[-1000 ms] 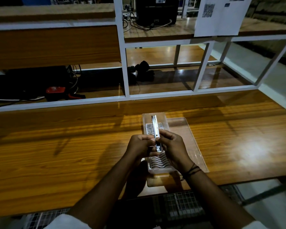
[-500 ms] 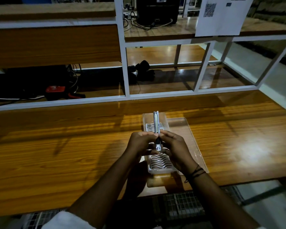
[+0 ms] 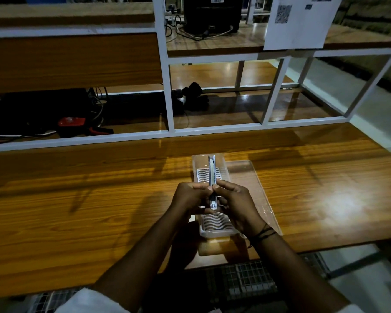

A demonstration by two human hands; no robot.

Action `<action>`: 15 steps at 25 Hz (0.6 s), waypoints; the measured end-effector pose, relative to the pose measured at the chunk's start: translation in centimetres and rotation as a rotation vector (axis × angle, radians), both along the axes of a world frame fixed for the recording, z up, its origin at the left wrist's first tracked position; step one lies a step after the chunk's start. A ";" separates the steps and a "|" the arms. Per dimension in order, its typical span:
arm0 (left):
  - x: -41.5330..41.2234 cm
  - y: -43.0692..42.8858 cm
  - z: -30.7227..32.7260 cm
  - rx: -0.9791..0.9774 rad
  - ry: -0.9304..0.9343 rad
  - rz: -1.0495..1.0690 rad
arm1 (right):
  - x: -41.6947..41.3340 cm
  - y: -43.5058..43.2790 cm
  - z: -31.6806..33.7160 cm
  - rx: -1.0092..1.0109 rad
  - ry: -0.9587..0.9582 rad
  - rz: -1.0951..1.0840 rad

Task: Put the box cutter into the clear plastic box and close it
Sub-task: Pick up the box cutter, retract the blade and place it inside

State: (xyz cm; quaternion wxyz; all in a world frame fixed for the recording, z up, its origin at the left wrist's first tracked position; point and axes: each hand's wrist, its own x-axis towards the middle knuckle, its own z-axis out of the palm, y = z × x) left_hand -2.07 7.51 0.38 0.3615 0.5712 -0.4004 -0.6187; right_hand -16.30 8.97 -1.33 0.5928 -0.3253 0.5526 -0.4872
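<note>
I hold a slim silver box cutter (image 3: 212, 171) lengthwise above the clear plastic box (image 3: 224, 164), its far end pointing away from me. My left hand (image 3: 186, 197) and my right hand (image 3: 234, 201) both pinch its near half from either side. The box stands open on the wooden table, with a white ribbed insert inside. Its clear lid (image 3: 256, 188) lies flat to the right of it, partly under my right wrist. My hands hide the middle of the box.
The wooden table (image 3: 88, 211) stretches wide to left and right. A white metal shelf frame (image 3: 171, 105) rises behind it, with cables, a red tool (image 3: 71, 122) and a black object (image 3: 193, 91) on its lower shelf. A paper sheet (image 3: 300, 21) hangs at upper right.
The box cutter has shifted slightly away from me over the box and my fingers have regripped nearer its near end. The box and lid have not moved.
</note>
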 end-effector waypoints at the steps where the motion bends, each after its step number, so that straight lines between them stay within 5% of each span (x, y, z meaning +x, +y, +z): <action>1: 0.0 0.0 -0.1 -0.014 -0.013 -0.009 | 0.0 0.0 0.3 -0.016 0.031 -0.007; 8: 0.2 -0.8 -1.1 -0.253 -0.393 0.035 | 0.3 -1.3 1.6 -0.074 0.352 -0.070; 11: 0.8 -0.4 -1.5 -0.312 -0.613 0.129 | 0.4 -2.4 1.3 -0.039 0.701 0.049; 15: 1.1 0.3 -2.1 -0.306 -0.652 0.133 | 1.3 -3.6 1.7 -0.013 1.027 0.211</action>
